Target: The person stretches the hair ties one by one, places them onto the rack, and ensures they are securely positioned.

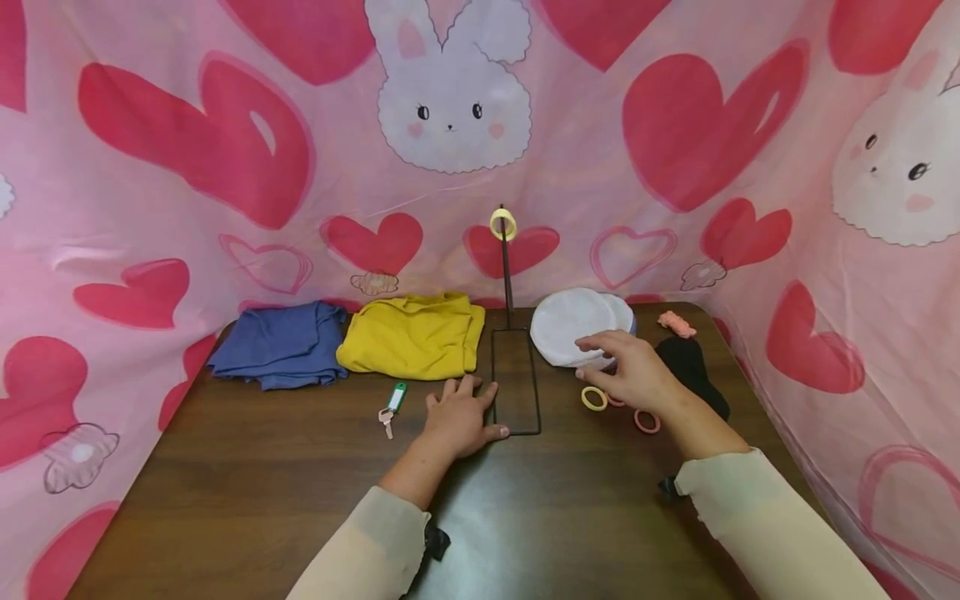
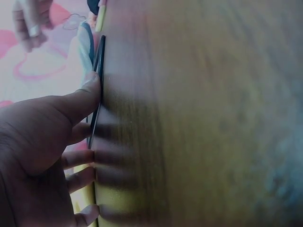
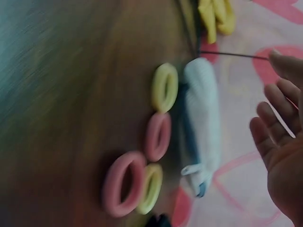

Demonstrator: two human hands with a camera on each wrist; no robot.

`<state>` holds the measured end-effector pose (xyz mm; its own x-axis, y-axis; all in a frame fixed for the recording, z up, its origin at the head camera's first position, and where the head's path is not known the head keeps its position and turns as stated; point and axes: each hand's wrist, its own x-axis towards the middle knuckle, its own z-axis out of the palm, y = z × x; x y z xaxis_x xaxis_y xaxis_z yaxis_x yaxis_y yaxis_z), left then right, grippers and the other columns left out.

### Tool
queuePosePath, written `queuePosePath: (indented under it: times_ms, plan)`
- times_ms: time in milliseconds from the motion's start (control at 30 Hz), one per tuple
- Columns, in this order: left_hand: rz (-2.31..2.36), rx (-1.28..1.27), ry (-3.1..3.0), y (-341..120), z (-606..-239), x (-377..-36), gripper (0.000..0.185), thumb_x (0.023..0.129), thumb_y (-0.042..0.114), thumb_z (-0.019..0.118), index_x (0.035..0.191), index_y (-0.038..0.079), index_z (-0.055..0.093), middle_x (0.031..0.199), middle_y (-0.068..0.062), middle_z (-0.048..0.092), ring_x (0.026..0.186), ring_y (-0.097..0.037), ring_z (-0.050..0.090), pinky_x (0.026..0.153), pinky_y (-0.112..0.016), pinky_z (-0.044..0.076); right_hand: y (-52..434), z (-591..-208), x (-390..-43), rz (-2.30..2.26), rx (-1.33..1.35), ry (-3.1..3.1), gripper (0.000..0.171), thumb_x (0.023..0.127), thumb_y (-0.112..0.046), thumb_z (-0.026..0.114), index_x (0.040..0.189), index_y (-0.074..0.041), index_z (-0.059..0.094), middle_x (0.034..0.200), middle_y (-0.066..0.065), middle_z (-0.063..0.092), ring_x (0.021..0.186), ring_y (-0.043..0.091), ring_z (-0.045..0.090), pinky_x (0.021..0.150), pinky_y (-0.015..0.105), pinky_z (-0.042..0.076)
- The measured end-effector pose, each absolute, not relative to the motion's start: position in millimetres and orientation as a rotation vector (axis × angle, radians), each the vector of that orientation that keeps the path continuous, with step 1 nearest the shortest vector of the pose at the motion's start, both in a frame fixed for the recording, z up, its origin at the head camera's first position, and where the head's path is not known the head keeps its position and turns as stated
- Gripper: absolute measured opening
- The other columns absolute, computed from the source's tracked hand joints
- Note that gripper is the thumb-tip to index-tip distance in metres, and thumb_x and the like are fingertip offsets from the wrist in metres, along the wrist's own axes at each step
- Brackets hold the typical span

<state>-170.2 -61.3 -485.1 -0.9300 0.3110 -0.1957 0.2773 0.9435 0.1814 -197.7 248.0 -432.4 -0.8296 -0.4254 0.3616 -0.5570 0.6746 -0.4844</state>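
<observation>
My left hand (image 1: pixel 459 418) lies with spread fingers on the near left corner of a black wire stand's rectangular base (image 1: pixel 536 387). In the left wrist view its thumb (image 2: pixel 90 97) touches the base. From the base's far end a thin rod (image 1: pixel 506 279) rises, with a yellow hair tie (image 1: pixel 513 223) hung near its top. My right hand (image 1: pixel 633 371) hovers over the right side, thumb and fingers apart, holding nothing. Below it lie a yellow hair tie (image 3: pixel 157 92), a small pink one (image 3: pixel 151 139), a larger pink one (image 3: pixel 111 189) and another yellow one (image 3: pixel 154 194).
Folded blue cloth (image 1: pixel 281 342) and yellow cloth (image 1: pixel 412 337) lie at the back left, with a green-tagged key (image 1: pixel 395 397) before them. Behind the right hand is a white round zip pouch (image 1: pixel 566 325). Farther right are a coral item (image 1: pixel 677 324) and black cloth (image 1: pixel 690 367).
</observation>
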Motion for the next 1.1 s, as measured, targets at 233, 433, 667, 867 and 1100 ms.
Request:
queuePosePath:
  times_ms: [233,433,667,867,1100]
  plan:
    - [0.215,0.43,2.876,-61,-484,-171,0.084,0.09,0.071,0.064,0.161,0.033,0.041,0.162,-0.004,0.036,0.14,-0.033,0.033,0.102,-0.064,0.034,268,-454,-201,0.782,0.908,-2.902,0.054,0.078,-0.022,0.093,0.126,-0.005,0.073,0.12,0.007,0.072,0.116,0.032,0.061,0.099,0.054,0.046]
    - [0.219,0.427,2.867,-61,-483,-171,0.084,0.09,0.071,0.064,0.161,0.033,0.041,0.162,-0.004,0.036,0.14,-0.033,0.033,0.101,-0.064,0.034,276,-467,-204,0.768,0.925,-3.019,0.064,0.073,-0.024,0.096,0.131,-0.008,0.071,0.126,0.005,0.071,0.121,0.036,0.056,0.099,0.055,0.043]
    - [0.213,0.427,2.86,-60,-484,-169,0.084,0.09,0.071,0.064,0.161,0.034,0.04,0.163,-0.004,0.035,0.141,-0.033,0.033,0.102,-0.064,0.033,279,-470,-203,0.681,0.908,-3.096,0.058,0.078,-0.018,0.091,0.132,-0.01,0.071,0.121,0.003,0.071,0.111,0.031,0.057,0.091,0.049,0.046]
    - [0.2,0.449,2.872,-60,-487,-167,0.084,0.09,0.071,0.064,0.161,0.033,0.041,0.162,-0.004,0.036,0.139,-0.033,0.035,0.099,-0.063,0.035,277,-471,-201,0.625,0.944,-3.055,0.044,0.082,-0.018,0.088,0.123,-0.01,0.075,0.108,-0.001,0.072,0.099,0.023,0.058,0.085,0.044,0.047]
    - [0.2,0.445,2.883,-61,-486,-169,0.084,0.09,0.071,0.063,0.161,0.033,0.04,0.162,-0.004,0.036,0.138,-0.032,0.035,0.1,-0.062,0.035,273,-473,-201,0.616,0.98,-2.935,0.032,0.084,-0.014,0.085,0.114,-0.007,0.077,0.1,-0.001,0.075,0.096,0.022,0.062,0.084,0.043,0.049]
